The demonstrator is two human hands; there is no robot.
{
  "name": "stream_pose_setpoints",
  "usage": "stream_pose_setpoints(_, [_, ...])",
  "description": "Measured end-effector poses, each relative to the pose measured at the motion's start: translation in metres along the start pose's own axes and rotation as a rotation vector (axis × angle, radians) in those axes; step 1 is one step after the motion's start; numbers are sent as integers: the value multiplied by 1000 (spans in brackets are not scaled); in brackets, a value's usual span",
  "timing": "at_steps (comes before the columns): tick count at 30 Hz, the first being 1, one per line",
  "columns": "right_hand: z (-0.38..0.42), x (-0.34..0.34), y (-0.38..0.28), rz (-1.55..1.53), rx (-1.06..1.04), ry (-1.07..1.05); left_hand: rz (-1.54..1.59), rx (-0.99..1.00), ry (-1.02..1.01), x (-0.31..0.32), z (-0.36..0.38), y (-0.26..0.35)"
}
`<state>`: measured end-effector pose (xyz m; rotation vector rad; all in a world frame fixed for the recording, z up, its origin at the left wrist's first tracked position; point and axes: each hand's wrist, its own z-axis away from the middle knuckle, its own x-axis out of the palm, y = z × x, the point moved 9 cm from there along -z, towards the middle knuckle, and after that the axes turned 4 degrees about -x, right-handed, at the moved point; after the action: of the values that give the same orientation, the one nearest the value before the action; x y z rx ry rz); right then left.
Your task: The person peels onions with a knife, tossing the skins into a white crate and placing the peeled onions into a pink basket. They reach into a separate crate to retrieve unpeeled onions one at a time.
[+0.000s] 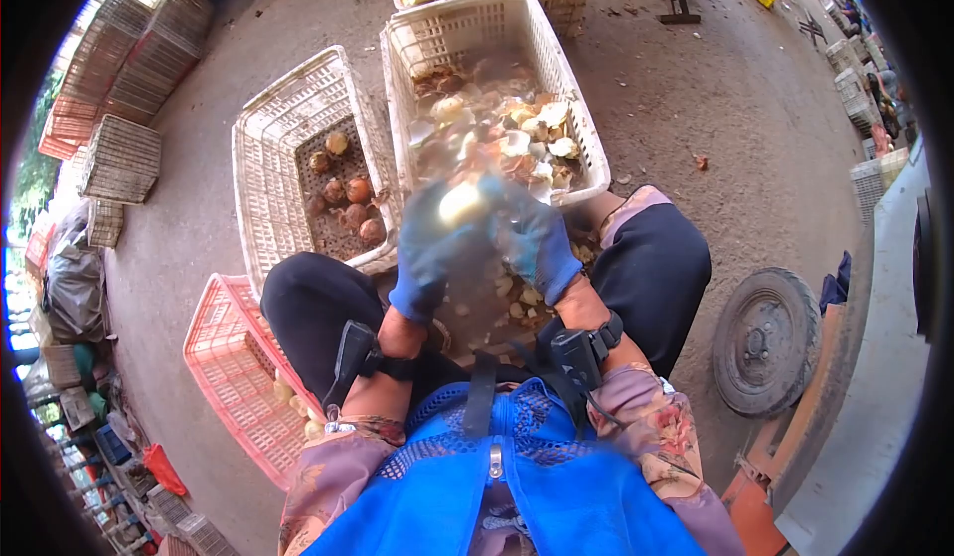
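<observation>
A pale peeled onion [459, 203] is in my left hand [424, 243], which wears a blue-grey work glove and is closed around it. My right hand [540, 238], gloved the same way, is curled close beside the onion. Motion smears its fingers, and anything within them is hidden. Both hands are at the near end of a white plastic crate [399, 129] holding onion skins and pale peelings [517, 144]. To the left, a second white crate [273, 183] contains several unpeeled onions [358, 190].
A pink-red crate [224, 357] with some peeled onions stands by my left knee. Beyond the peelings crate is another crate [556, 0] full of peeled onions. Stacked crates [129, 59] rise at left. A wheel [765, 342] is at right. Scraps lie between my legs.
</observation>
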<state>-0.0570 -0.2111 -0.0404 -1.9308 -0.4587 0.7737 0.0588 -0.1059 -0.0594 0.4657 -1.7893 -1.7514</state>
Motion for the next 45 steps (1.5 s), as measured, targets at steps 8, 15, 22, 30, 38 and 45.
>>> stream_pose_setpoints(8, [2,3,17,-236,62,-78,-130,40,-143,-17,1,-15])
stream_pose_setpoints(15, [25,30,50,245,-258,-144,-123,58,-210,-3,14,-10])
stream_pose_setpoints(22, [34,31,52,297,-463,20,-393,128,-174,2,21,-14])
stream_pose_setpoints(30, [51,59,97,-838,982,-463,-488,229,-310,5,25,5])
stream_pose_setpoints(38, [46,52,91,-800,619,-189,-354,202,-314,0,30,-11])
stream_pose_setpoints(45, [10,34,56,-58,-66,-318,165,-119,-120,-7,29,-1])
